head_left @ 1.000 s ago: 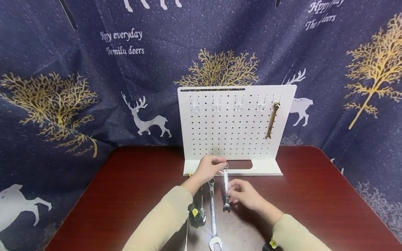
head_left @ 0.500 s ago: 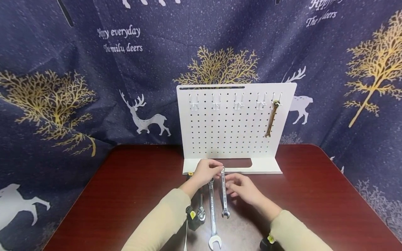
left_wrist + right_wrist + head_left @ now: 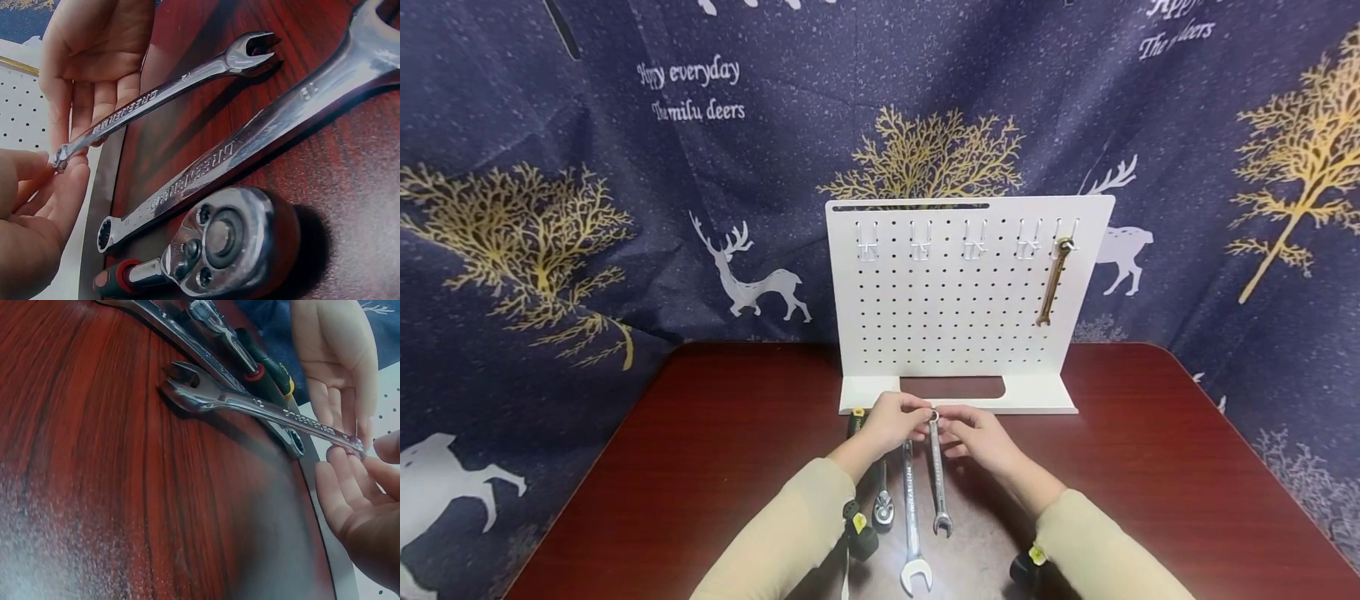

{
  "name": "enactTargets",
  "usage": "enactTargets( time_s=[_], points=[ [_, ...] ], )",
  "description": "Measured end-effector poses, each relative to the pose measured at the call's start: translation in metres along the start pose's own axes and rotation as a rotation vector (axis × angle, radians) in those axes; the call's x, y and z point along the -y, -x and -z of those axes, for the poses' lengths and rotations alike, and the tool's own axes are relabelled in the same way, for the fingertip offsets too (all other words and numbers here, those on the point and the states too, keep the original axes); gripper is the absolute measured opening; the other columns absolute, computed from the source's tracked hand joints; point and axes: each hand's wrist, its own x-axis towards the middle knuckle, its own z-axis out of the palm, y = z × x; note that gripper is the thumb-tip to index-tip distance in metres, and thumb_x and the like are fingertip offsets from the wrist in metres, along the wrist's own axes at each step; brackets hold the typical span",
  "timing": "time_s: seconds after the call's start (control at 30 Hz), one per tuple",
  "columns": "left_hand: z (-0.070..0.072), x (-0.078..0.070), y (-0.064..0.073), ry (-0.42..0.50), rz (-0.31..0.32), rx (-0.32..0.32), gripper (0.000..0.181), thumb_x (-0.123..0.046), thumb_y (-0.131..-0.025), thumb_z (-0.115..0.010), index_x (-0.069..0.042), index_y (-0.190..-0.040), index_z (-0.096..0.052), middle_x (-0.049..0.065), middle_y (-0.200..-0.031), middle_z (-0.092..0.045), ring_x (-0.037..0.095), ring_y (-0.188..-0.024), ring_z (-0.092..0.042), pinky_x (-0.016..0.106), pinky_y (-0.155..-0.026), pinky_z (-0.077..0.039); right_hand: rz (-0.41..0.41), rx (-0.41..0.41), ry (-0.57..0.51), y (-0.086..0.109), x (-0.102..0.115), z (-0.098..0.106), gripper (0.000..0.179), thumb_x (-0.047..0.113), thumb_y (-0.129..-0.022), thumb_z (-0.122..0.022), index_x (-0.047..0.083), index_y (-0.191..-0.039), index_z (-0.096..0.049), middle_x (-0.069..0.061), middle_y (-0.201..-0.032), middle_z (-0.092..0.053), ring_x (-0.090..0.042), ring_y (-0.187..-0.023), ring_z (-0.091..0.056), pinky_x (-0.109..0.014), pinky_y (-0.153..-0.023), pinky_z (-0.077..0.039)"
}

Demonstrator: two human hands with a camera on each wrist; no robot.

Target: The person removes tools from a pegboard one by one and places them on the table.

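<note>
My left hand (image 3: pixel 891 423) pinches the ring end of a small chrome combination wrench (image 3: pixel 937 471) between thumb and fingers. Opposite it, my right hand (image 3: pixel 981 440) also has thumb and fingertips at that ring end; in the right wrist view the ring (image 3: pixel 357 447) sits among the fingertips of both hands. The wrench slants down toward me, its open jaw just over the table. Left of it lies a larger combination wrench (image 3: pixel 912 508), then a ratchet (image 3: pixel 219 237) with a red and green handle, partly hidden by my left arm in the head view.
A white pegboard (image 3: pixel 955 292) stands behind my hands, with several white hooks along its top. From the rightmost hook hangs a bronze-toned wrench (image 3: pixel 1055 283). A black and yellow handle (image 3: pixel 856 421) shows beside my left wrist on the dark red table (image 3: pixel 737 450).
My right hand has moved up along the small wrench from its lower shaft to the ring end. The wrench and my left hand have come lower and slightly nearer.
</note>
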Motion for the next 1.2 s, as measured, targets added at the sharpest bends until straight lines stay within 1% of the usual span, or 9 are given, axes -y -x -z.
enactTargets(
  time_s=[0.17, 0.37, 0.53, 0.73, 0.9, 1.03, 1.2],
  points=[
    [0.0, -0.001, 0.005, 0.009, 0.035, -0.002, 0.024, -0.009, -0.092, -0.059, 0.005, -0.11, -0.065, 0.015, -0.094, -0.069, 0.018, -0.076, -0.071, 0.023, -0.068, -0.059, -0.042, -0.003, -0.038, -0.002, -0.002, -0.002, 0.04, 0.008, -0.093, -0.049, -0.015, -0.126, -0.048, -0.025, -0.111, -0.063, -0.016, -0.084, -0.067, -0.037, -0.075, -0.059],
    [-0.001, 0.002, 0.007, 0.018, 0.07, -0.014, 0.026, -0.01, -0.092, -0.056, 0.006, -0.11, -0.064, 0.016, -0.091, -0.069, 0.019, -0.077, -0.07, 0.023, -0.067, -0.059, -0.097, -0.01, -0.052, -0.004, -0.005, -0.004, 0.04, 0.006, -0.093, -0.044, -0.016, -0.126, -0.047, -0.027, -0.114, -0.062, -0.016, -0.084, -0.067, -0.034, -0.073, -0.059],
    [-0.004, 0.005, 0.007, 0.038, 0.092, -0.042, 0.029, -0.011, -0.09, -0.055, 0.008, -0.111, -0.063, 0.016, -0.089, -0.068, 0.017, -0.075, -0.069, 0.023, -0.067, -0.059, -0.121, -0.006, -0.04, -0.003, -0.006, -0.005, 0.04, 0.007, -0.093, -0.042, -0.017, -0.125, -0.047, -0.029, -0.117, -0.06, -0.017, -0.086, -0.067, -0.034, -0.073, -0.059],
    [-0.008, 0.005, 0.008, 0.019, 0.113, -0.056, 0.033, -0.014, -0.089, -0.057, 0.009, -0.112, -0.062, 0.016, -0.088, -0.067, 0.021, -0.076, -0.069, 0.027, -0.067, -0.059, -0.148, -0.005, -0.04, -0.001, -0.004, -0.006, 0.039, 0.007, -0.093, -0.043, -0.017, -0.124, -0.048, -0.029, -0.118, -0.06, -0.017, -0.085, -0.067, -0.033, -0.073, -0.059],
    [-0.01, 0.003, 0.009, -0.025, 0.133, -0.062, 0.035, -0.016, -0.09, -0.058, 0.009, -0.115, -0.06, 0.016, -0.089, -0.066, 0.021, -0.076, -0.068, 0.029, -0.069, -0.06, -0.142, 0.02, -0.04, 0.0, -0.004, -0.005, 0.041, 0.008, -0.094, -0.043, -0.019, -0.125, -0.046, -0.031, -0.119, -0.059, -0.02, -0.087, -0.068, -0.034, -0.074, -0.059],
    [-0.011, 0.002, 0.011, -0.044, 0.143, -0.048, 0.037, -0.017, -0.091, -0.058, 0.009, -0.116, -0.059, 0.017, -0.095, -0.066, 0.023, -0.081, -0.069, 0.03, -0.069, -0.06, -0.147, 0.026, -0.05, 0.0, -0.004, -0.005, 0.04, 0.008, -0.094, -0.043, -0.018, -0.125, -0.046, -0.032, -0.122, -0.057, -0.021, -0.089, -0.069, -0.035, -0.076, -0.059],
    [-0.011, -0.001, 0.014, -0.046, 0.156, -0.006, 0.038, -0.019, -0.091, -0.057, 0.01, -0.116, -0.059, 0.02, -0.104, -0.065, 0.029, -0.09, -0.068, 0.032, -0.072, -0.06, -0.158, 0.031, -0.054, 0.001, -0.007, -0.005, 0.041, 0.008, -0.094, -0.043, -0.017, -0.126, -0.047, -0.03, -0.122, -0.058, -0.019, -0.089, -0.068, -0.033, -0.076, -0.058]
  ],
)
